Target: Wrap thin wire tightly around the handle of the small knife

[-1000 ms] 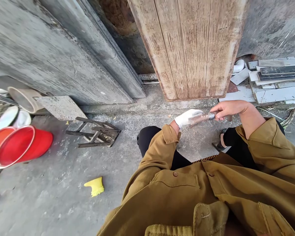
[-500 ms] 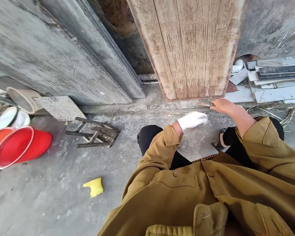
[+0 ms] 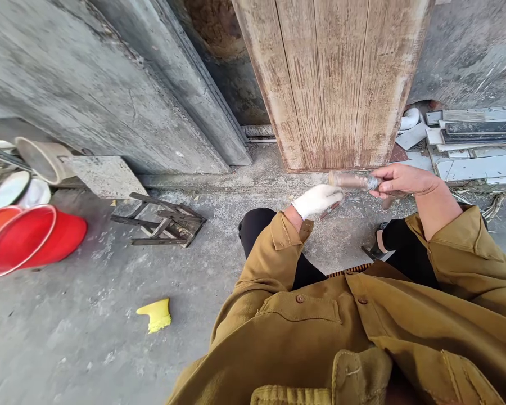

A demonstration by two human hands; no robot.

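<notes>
My left hand, in a white glove, is closed with its fingers curled together. Beneath its fingertips a small reddish-brown piece shows; most of it is hidden, so its kind is unclear. My bare right hand grips a brush whose blurred bristles point left, with a silvery wrapped band by the fingers. Those bristles hover just above the gloved fingers, close to the foot of a wooden panel. The panel leans upright against the wall, its boards worn and streaked brown.
A small wooden stool lies on the concrete floor at left, near red buckets and a speckled board. A yellow scrap is on the floor. White and dark strips are stacked at right; grey slabs lean at left.
The brush has swung left over the gloved hand, showing more of its bristles and band. My left hand has shifted slightly left and up, and the reddish-brown piece now shows beneath it.
</notes>
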